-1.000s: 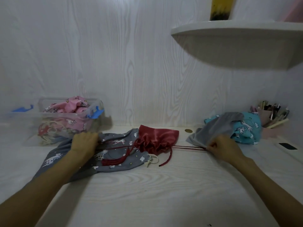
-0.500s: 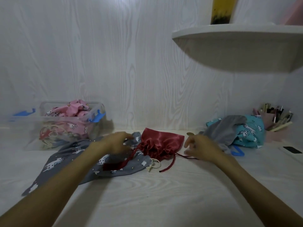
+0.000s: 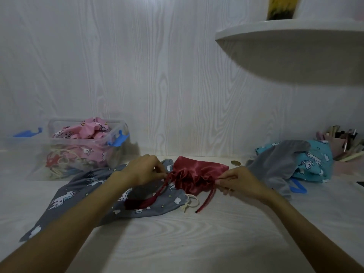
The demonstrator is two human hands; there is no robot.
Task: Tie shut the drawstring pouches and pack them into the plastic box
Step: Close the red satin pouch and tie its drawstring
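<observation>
A red satin drawstring pouch [image 3: 199, 171] lies in the middle of the table with its mouth gathered toward me. My left hand [image 3: 144, 169] pinches the red cord at the pouch's left side, and that cord's tasselled end trails over a grey unicorn-print pouch [image 3: 78, 196]. My right hand [image 3: 239, 180] pinches the cord at the right side; its loose end [image 3: 206, 201] hangs down onto the table. The clear plastic box [image 3: 116, 146] with blue clips stands at the back left, holding pink pouches [image 3: 82, 131].
A plain grey pouch [image 3: 275, 166] and a teal unicorn pouch [image 3: 315, 162] are heaped at the right, with a pink pen holder [image 3: 342, 146] behind them. A coin [image 3: 235, 163] lies by the wall. A white shelf [image 3: 295, 48] overhangs the right side. A dark object [image 3: 360, 183] lies at the far right.
Both hands have come in from a wide pull on the cords to the sides of the red pouch's mouth. The cords, taut a second ago, now hang slack.
</observation>
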